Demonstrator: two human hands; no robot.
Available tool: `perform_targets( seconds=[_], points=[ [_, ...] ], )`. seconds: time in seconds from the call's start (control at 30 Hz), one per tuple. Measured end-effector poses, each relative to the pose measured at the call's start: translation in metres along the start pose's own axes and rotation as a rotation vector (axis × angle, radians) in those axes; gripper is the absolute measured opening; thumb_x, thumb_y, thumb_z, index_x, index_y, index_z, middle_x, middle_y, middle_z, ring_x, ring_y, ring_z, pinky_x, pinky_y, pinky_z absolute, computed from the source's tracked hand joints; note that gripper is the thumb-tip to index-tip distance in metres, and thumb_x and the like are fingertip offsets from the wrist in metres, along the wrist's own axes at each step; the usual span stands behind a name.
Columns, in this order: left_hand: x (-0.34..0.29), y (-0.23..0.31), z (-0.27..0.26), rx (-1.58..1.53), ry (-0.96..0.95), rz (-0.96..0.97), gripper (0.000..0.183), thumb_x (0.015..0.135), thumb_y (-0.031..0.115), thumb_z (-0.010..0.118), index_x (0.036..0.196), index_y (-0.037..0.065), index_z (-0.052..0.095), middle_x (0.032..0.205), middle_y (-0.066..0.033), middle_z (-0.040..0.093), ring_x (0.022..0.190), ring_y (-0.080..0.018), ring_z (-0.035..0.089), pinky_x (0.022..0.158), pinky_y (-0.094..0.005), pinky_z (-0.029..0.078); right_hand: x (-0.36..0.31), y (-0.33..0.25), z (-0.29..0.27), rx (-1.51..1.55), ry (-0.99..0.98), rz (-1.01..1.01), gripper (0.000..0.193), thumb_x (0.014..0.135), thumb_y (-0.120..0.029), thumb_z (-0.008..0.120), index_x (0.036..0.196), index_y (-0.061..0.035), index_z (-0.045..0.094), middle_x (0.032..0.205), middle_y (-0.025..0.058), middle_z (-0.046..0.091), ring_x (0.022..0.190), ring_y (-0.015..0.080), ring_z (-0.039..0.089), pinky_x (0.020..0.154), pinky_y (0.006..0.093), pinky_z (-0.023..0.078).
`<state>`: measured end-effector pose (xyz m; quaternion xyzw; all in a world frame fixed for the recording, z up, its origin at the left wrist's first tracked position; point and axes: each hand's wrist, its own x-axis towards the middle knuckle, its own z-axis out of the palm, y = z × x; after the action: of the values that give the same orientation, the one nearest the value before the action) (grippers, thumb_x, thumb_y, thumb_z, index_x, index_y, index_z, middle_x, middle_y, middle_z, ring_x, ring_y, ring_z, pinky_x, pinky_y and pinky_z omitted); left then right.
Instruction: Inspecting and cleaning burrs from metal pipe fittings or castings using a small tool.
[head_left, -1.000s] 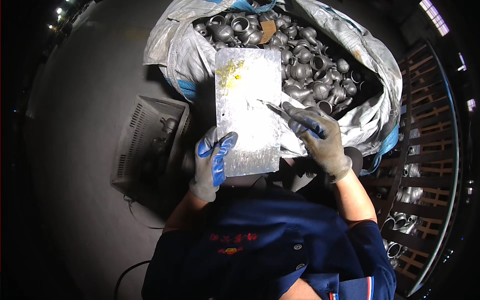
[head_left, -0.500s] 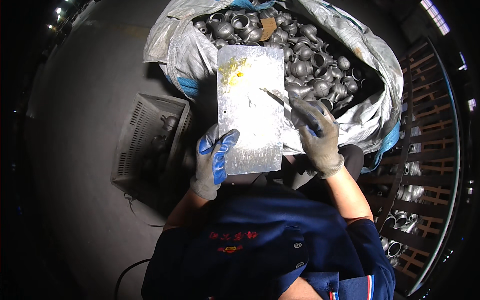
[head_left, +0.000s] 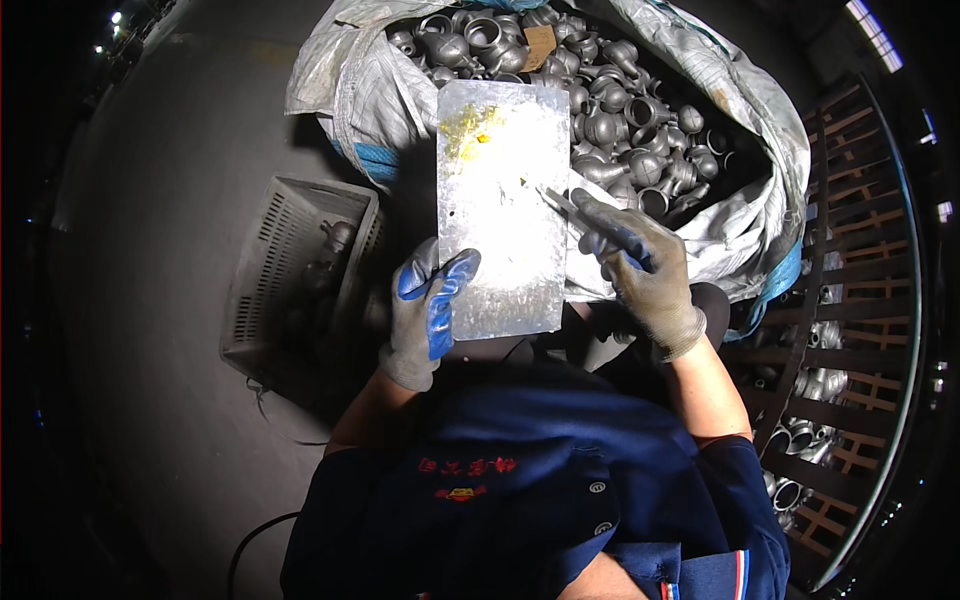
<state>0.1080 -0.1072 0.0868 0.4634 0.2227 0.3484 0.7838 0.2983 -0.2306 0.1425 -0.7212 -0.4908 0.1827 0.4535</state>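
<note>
A flat rectangular metal plate (head_left: pixel 515 300) is held upright before me, its middle washed out by glare. My left hand (head_left: pixel 428 312), in a grey glove with blue coating, pinches its lower left edge, thumb across the face. Yellow smears (head_left: pixel 465 132) mark the plate's upper left, and a small dark speck sits near its middle. My gloved right hand (head_left: pixel 645 270) is closed on a thin stick-like tool (head_left: pixel 559 199). The tool's tip lies over the plate's right part; whether it touches I cannot tell, and its exact kind is unclear.
Beyond the plate, a big white woven sack (head_left: pixel 735 258) holds many grey metal castings (head_left: pixel 600 128) and a cardboard piece (head_left: pixel 539 47). At left stands a grey plastic crate (head_left: pixel 250 290) with a few castings. A slatted metal cage (head_left: pixel 880 350) with more castings is at right.
My right hand has drawn back to the right and slightly down, taking the tool's tip away from the plate's middle. The plate has risen slightly in view.
</note>
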Motion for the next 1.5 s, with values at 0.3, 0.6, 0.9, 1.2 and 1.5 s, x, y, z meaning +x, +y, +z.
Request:
perform_targets(
  seconds=[0.3, 0.6, 0.9, 1.2, 1.5],
  points=[
    [0.002, -0.004, -0.004, -0.071, 0.006, -0.026, 0.023, 0.089, 0.001, 0.049, 0.111, -0.003, 0.055, 0.101, -0.0081, 0.061, 0.09, -0.0123, 0.059, 0.084, -0.0268, 0.049, -0.004, 0.003, 0.002, -0.557, 0.188, -0.273, 0.051, 0.066, 0.0, 0.062, 0.113, -0.0205, 0.061, 0.088, 0.0101, 0.059, 0.078, 0.029, 0.06, 0.068, 0.0384, 0.05],
    [0.004, -0.002, -0.002, -0.159, 0.085, -0.102, 0.023, 0.089, 0.001, 0.05, 0.111, -0.004, 0.056, 0.101, -0.0083, 0.061, 0.089, -0.0135, 0.06, 0.082, -0.0281, 0.05, -0.018, -0.009, -0.008, -0.293, 0.037, -0.141, 0.043, 0.067, -0.001, 0.062, 0.108, -0.0145, 0.063, 0.098, 0.0123, 0.06, 0.088, 0.0325, 0.06, 0.074, 0.0386, 0.049],
    [0.005, -0.006, -0.003, -0.15, 0.098, -0.053, 0.023, 0.088, 0.0, 0.052, 0.11, -0.003, 0.056, 0.098, -0.0055, 0.061, 0.086, -0.0106, 0.058, 0.079, -0.0257, 0.049, -0.026, -0.016, -0.004, -0.49, -0.066, -0.202, 0.043, 0.064, -0.004, 0.067, 0.104, -0.0157, 0.064, 0.098, 0.0125, 0.058, 0.09, 0.0308, 0.058, 0.075, 0.0392, 0.049],
    [0.005, -0.005, 0.0, -0.13, 0.069, -0.001, 0.02, 0.088, 0.001, 0.052, 0.107, -0.002, 0.057, 0.096, -0.0044, 0.061, 0.084, -0.0095, 0.058, 0.077, -0.0248, 0.049, -0.022, -0.014, 0.0, -0.621, -0.04, -0.26, 0.037, 0.064, -0.005, 0.067, 0.1, -0.0156, 0.064, 0.089, 0.0089, 0.056, 0.081, 0.0278, 0.058, 0.067, 0.0371, 0.048],
    [0.006, -0.005, 0.001, -0.113, 0.072, -0.016, 0.023, 0.088, 0.001, 0.052, 0.11, -0.002, 0.056, 0.097, -0.0045, 0.061, 0.085, -0.0099, 0.058, 0.078, -0.0252, 0.049, -0.02, -0.011, -0.001, -0.565, -0.057, -0.251, 0.032, 0.066, -0.006, 0.068, 0.096, -0.0152, 0.065, 0.091, 0.0087, 0.057, 0.084, 0.0276, 0.059, 0.068, 0.037, 0.049]
  ],
)
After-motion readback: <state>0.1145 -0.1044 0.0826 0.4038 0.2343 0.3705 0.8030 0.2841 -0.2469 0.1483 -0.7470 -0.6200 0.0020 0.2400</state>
